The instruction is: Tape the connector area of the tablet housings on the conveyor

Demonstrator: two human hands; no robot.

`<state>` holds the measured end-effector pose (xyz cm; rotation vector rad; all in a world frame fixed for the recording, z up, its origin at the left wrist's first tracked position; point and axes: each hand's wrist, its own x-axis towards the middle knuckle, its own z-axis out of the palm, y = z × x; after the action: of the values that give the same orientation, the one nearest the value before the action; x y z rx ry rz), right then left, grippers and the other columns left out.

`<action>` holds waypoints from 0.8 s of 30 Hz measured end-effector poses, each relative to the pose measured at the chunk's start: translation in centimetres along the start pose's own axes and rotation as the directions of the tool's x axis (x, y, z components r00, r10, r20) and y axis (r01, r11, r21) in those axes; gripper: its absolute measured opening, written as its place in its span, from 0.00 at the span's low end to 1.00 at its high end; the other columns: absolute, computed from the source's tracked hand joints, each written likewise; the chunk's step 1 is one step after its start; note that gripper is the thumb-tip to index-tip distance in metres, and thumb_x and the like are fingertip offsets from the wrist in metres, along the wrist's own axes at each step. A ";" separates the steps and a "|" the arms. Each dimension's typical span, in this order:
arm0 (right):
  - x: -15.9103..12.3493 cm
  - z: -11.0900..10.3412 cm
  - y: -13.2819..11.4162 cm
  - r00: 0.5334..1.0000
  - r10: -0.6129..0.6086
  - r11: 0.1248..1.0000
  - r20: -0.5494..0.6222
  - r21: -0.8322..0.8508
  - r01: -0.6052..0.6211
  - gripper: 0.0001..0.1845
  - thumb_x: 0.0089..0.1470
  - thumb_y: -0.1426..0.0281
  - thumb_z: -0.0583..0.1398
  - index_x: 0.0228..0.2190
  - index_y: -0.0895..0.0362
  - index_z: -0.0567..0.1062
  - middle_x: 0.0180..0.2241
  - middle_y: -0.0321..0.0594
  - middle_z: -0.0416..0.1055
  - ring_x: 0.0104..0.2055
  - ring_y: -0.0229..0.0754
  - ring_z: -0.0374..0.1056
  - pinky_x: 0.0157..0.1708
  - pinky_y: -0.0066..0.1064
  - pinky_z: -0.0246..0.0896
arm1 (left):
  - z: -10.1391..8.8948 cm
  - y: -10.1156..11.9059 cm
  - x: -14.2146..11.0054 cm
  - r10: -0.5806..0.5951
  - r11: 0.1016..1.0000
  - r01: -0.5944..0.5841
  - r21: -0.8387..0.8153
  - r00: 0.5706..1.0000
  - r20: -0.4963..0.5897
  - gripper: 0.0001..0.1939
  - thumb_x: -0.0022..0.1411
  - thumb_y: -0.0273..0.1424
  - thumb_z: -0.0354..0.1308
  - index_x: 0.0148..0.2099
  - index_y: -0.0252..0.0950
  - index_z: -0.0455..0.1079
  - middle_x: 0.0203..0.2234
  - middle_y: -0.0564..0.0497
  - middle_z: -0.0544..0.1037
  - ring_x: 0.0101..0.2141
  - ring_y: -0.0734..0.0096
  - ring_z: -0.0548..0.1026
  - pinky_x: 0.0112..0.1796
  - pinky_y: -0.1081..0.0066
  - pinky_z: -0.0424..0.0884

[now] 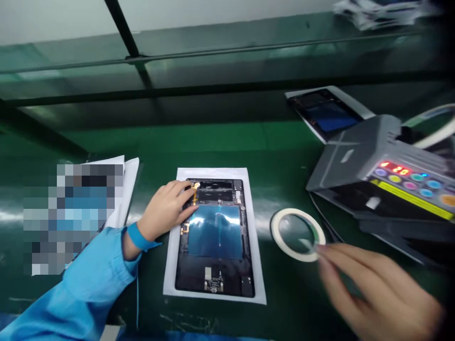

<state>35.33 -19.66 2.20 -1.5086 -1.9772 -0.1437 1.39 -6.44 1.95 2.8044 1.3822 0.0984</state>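
On grey machine (pixel 359 147), red "20" (pixel 401 170); left hand (pixel 165 210) touching opened tablet (pixel 216 232).

Left arm (pixel 94 267), blue-sleeved, slants across the desk's (pixel 151 284) near edge; the left hand (pixel 168 210) reaches out palm down, fingers stretched rightward, thumb apart! And the right hand (pixel 377 284), blurred, nearer that edge, pinches thumb to forefinger!

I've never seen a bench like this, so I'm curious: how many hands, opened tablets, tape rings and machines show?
Hands: 2 (left hand, right hand)
Opened tablets: 2 (centre tablet, far tablet; pixelated item at left uncounted)
Tape rings: 2 (table ring, cut-off ring)
Machines: 1 (grey machine)
Total: 7
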 end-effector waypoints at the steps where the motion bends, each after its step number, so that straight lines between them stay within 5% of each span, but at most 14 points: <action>1: 1.9 1.3 -1.5 0.993 -0.103 0.995 0.051 0.010 0.102 0.09 0.54 0.72 0.61 0.39 0.55 0.75 0.36 0.38 0.75 0.35 0.38 0.70 0.34 0.30 0.62 | 0.3 0.0 0.0 0.003 1.000 -0.003 0.004 1.000 0.007 0.20 0.65 0.40 0.52 0.54 0.33 0.65 0.53 0.40 0.69 0.51 0.53 0.67 0.46 0.58 0.67; 3: 6.1 4.3 -4.1 0.970 -0.220 0.972 0.102 0.104 0.209 0.08 0.56 0.72 0.58 0.39 0.58 0.74 0.35 0.39 0.75 0.36 0.38 0.71 0.34 0.29 0.63 | 0.6 0.1 0.1 -0.001 1.000 0.001 -0.001 1.000 0.012 0.22 0.65 0.41 0.52 0.56 0.34 0.64 0.53 0.41 0.68 0.52 0.54 0.66 0.47 0.58 0.66; 6: 11.2 9.5 -6.8 0.962 -0.224 0.964 0.154 0.181 0.196 0.07 0.57 0.71 0.56 0.37 0.58 0.74 0.34 0.38 0.74 0.34 0.37 0.71 0.30 0.28 0.63 | 0.7 0.4 0.1 -0.029 0.999 0.029 -0.026 1.000 0.005 0.22 0.65 0.41 0.51 0.56 0.34 0.63 0.52 0.43 0.68 0.51 0.56 0.66 0.47 0.58 0.64; 11: 13.9 15.6 -7.9 0.968 -0.193 0.963 0.158 0.219 0.157 0.08 0.56 0.71 0.57 0.37 0.59 0.74 0.32 0.37 0.73 0.31 0.36 0.70 0.28 0.26 0.63 | 1.2 0.4 -0.2 -0.058 0.996 0.058 -0.074 0.998 0.004 0.21 0.65 0.42 0.50 0.56 0.35 0.63 0.51 0.45 0.69 0.50 0.56 0.64 0.46 0.59 0.62; 24: 13.0 16.7 -7.8 0.957 -0.225 0.967 0.181 0.159 0.197 0.06 0.55 0.71 0.59 0.35 0.57 0.75 0.32 0.37 0.76 0.30 0.35 0.70 0.31 0.26 0.64 | 2.2 0.4 -0.4 -0.051 0.985 0.043 -0.165 0.998 -0.046 0.18 0.66 0.38 0.47 0.52 0.33 0.64 0.50 0.45 0.68 0.49 0.58 0.64 0.44 0.59 0.60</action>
<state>19.57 -4.01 -1.68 -1.2607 -2.2560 0.0576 1.55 -6.99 -0.25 2.6515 1.3801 0.2697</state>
